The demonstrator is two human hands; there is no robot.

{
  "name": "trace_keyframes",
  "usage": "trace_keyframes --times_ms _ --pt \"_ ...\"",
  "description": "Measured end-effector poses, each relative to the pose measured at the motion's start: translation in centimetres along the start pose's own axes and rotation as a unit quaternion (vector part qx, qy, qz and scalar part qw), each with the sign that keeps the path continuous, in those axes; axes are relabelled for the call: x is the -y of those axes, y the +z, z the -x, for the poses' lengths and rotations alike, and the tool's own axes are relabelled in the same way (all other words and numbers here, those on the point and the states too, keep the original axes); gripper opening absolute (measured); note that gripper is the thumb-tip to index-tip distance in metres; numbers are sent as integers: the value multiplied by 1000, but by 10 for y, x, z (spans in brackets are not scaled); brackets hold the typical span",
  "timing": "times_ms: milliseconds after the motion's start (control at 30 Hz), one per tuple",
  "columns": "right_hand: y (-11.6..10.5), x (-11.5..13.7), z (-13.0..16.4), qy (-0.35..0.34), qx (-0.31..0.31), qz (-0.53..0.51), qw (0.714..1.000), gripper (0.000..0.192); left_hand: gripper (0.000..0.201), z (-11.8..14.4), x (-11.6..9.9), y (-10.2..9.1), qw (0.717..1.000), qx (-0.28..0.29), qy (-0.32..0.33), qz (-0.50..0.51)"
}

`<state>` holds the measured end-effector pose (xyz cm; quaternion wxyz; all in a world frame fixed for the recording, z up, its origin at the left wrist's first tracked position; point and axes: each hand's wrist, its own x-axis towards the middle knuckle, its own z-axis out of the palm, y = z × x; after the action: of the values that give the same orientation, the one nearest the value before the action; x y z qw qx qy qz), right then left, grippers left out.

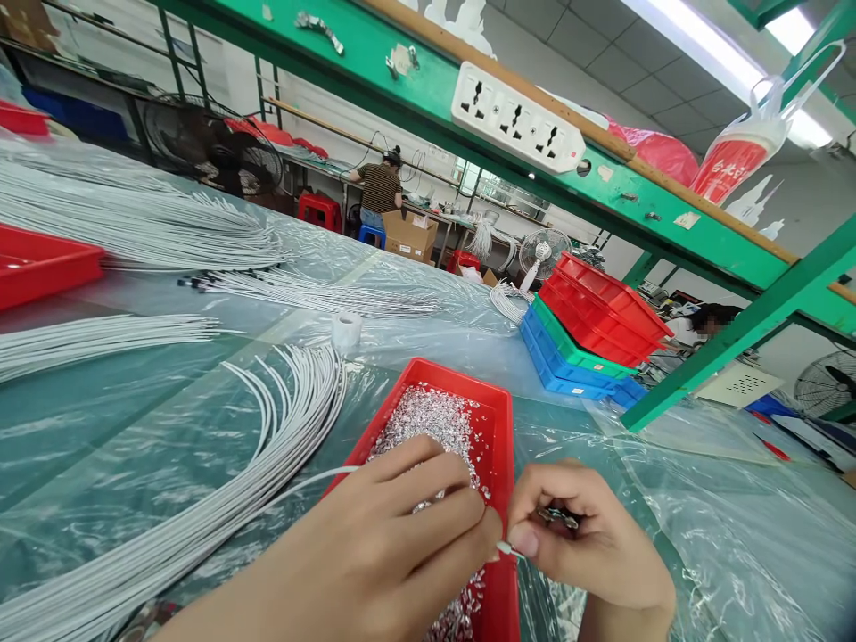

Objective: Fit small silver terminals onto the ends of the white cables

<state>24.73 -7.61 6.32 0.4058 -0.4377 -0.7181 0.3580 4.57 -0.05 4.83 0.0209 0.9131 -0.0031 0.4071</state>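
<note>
Both hands meet low at the near edge of the tabletop, fingertips almost touching. The left hand (394,526) comes in from the lower left with its forearm bare, back of the hand up, fingers stretched forward and drawn together at the tips in a pinch. The right hand (581,535) faces it, fingers curled into a loose fist, thumb pressed forward against the forefinger, wrist bent inward.

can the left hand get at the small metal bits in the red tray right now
Probably yes, but not freely: the left hand hovers right over the metal bits in the red tray, yet its fingertips already pinch a white wire.
</note>
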Motion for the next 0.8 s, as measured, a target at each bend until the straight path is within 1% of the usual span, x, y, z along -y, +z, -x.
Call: trace_keyframes --times_ms 100,200,300,367,433,500,533,567,600,633,700,800 --pt "1 1 1 -2 -17 -20 1000 14 40 0 0 5 999 -38 -1 5" --pt "4 2 0 12 -29 -66 997 15 39 -1 -1 5 999 -47 -8 10" --pt "8 2 -1 37 -41 -138 989 27 35 -1 0 4 998 -64 -15 10" --pt "12 2 -1 51 -50 -192 979 34 28 -1 1 5 996 -88 -15 -4" --pt "18 1 -1 50 -82 -203 975 37 19 -2 1 7 993 -117 -31 4" --pt "23 1 0 25 -164 -140 976 31 16 -5 -1 9 986 -135 -74 60" --pt "25 1 0 4 -218 -89 972 22 16 -7 -3 9 979 -138 -105 102" --pt "27 1 1 -21 -267 -39 963 11 15 -9 -5 10 969 -145 -137 146" --pt "29 1 1 -49 -304 6 951 5 15 -11 -7 10 956 -154 -165 186" --pt "30 2 1 -77 -328 43 941 14 16 -13 -9 10 943 -161 -192 217" --pt "33 2 2 -124 -340 101 927 25 18 -17 -13 10 923 -178 -229 251" --pt "36 2 4 -148 -347 180 909 26 19 -19 -15 8 916 -172 -253 261"
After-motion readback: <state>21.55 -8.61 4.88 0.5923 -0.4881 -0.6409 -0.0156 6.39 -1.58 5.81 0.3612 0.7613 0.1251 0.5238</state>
